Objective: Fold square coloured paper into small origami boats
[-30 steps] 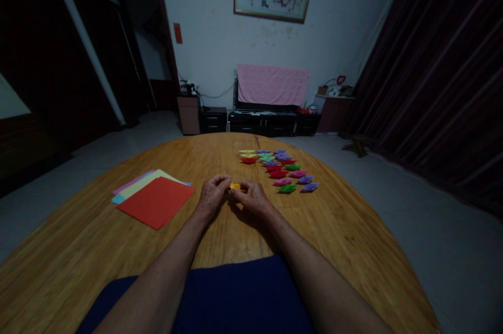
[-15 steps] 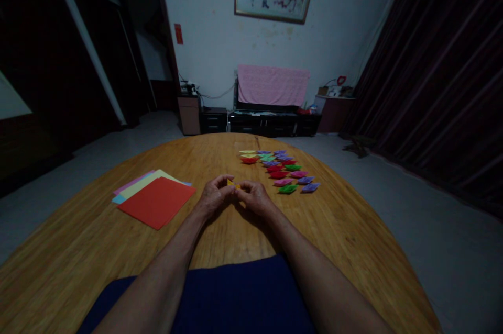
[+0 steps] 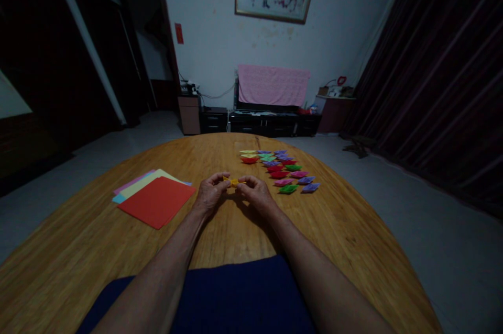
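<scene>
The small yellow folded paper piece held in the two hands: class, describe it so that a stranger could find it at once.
Start at the round wooden table and follow both forearms to where the left hand and right hand meet. Pinched between their fingertips is the small yellow folded paper piece. Unlike the coloured folded paper pieces lying in rows beyond, it is held off the wood.

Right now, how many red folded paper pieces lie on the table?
3: one at the cluster's far left, two mid-cluster. Dim light may hide others.

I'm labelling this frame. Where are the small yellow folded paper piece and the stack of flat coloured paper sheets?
small yellow folded paper piece (image 3: 234,182), head view, middle showing between the fingertips.
stack of flat coloured paper sheets (image 3: 156,201), head view, red top sheet.
</scene>
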{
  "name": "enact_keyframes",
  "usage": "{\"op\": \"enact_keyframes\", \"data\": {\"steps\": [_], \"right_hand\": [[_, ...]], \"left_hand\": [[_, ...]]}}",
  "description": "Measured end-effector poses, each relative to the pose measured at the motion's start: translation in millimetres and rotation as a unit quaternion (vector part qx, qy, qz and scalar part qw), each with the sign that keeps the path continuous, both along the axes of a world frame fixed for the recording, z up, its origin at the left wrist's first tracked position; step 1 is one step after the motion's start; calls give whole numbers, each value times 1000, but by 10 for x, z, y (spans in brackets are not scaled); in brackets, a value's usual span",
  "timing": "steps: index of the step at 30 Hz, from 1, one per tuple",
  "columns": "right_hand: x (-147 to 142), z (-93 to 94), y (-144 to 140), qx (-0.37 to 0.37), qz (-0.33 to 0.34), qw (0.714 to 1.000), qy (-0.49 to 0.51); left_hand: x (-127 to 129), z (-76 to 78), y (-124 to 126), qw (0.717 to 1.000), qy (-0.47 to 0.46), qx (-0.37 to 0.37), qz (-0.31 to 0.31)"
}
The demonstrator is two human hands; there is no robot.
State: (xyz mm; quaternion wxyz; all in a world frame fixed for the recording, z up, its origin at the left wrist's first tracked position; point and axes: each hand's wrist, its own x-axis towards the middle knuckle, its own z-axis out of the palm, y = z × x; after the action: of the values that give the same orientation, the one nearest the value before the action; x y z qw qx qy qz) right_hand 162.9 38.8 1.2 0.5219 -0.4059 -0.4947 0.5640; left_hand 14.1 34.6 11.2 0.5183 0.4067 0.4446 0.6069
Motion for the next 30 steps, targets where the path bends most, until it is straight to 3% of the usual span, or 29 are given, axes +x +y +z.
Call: {"op": "enact_keyframes", "data": {"steps": [12,18,27,30], "right_hand": [[-17,33,3,29,-37,998,-49],[-30,-41,12,27,-2,998,-57],[-39,-30,34,54,-29,995,-77],[-21,10,17,15,-4,999,-28]], "left_hand": [[43,46,6,997,-34,-51,47],[100,6,19,997,23,-2,71],[146,5,-12,999,13,6,39],[142,45,-30,1000,-5,-17,20]]}}
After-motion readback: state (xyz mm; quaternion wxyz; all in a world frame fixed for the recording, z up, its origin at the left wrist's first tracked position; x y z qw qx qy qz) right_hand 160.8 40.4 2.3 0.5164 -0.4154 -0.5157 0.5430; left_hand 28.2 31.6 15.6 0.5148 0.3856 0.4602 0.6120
